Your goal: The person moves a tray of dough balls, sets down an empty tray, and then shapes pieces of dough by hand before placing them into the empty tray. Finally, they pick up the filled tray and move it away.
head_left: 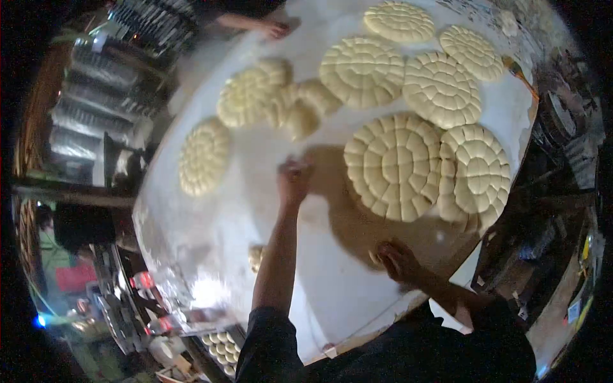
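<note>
My left hand (295, 172) reaches out over the middle of the pale table (325, 249), its fingers smeared by motion. Nearer my body, my right hand (396, 262) hovers close over the tabletop with curled fingers, and I cannot tell what is in them. Beyond it lies a large round of dough (399, 166) cut into many segments. A second cut round (476, 169) overlaps its right side. Ahead of my left hand are loose dough pieces (300, 121), next to another cut round (249, 96). One small dough lump (255, 258) sits partly behind my left forearm.
Several more cut dough rounds (362, 71) spread across the far side. A brush (518, 73) lies at the right edge. Another person's hand (276, 29) rests at the far edge. Bottles (142, 279) and a tray of dough balls (223, 351) stand at lower left.
</note>
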Action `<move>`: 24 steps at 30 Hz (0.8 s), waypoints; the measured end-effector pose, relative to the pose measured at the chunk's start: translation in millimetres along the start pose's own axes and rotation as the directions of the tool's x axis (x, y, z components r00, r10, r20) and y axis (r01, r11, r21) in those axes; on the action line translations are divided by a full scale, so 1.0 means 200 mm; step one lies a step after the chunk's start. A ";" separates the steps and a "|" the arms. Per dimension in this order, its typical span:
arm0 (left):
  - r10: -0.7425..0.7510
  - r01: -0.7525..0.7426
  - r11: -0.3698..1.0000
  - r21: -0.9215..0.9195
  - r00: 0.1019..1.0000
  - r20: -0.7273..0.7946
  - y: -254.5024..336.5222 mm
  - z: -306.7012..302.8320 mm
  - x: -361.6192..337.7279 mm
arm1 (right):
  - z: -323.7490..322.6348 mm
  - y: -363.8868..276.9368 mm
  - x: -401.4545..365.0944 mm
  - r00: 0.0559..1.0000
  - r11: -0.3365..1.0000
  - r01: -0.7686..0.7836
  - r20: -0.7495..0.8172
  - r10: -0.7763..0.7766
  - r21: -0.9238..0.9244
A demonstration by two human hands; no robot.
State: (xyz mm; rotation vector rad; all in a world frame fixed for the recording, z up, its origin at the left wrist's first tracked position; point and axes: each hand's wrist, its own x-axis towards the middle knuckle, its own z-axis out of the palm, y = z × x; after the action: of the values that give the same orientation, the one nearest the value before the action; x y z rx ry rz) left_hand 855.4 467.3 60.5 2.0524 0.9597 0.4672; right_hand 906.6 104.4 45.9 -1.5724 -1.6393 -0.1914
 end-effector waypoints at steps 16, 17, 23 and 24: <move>-0.319 0.227 0.818 -0.529 0.944 -0.088 -0.08 0.09 -0.53 | 0.11 0.01 -0.03 0.955 0.940 -0.296 0.020 0.297 0.172; -0.281 0.193 0.878 -0.437 0.949 -0.145 -0.04 0.04 -0.79 | 0.05 -0.05 -0.02 0.966 0.951 -0.257 0.036 0.254 0.174; -0.007 -0.151 0.849 -0.507 0.955 -0.295 -0.22 -0.21 -2.24 | 0.13 -0.22 -0.18 0.961 0.976 -0.191 -0.184 0.208 0.107; 0.097 -0.193 0.929 -0.317 0.951 -0.295 -0.30 -0.28 -2.41 | 0.15 -0.25 -0.24 0.938 0.957 -0.281 -0.191 0.289 0.069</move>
State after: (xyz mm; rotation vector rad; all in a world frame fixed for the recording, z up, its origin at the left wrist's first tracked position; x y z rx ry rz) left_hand 482.8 149.5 48.9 1.7737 0.8156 0.9527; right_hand 842.2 77.4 17.4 -1.6814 -1.2386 -0.1544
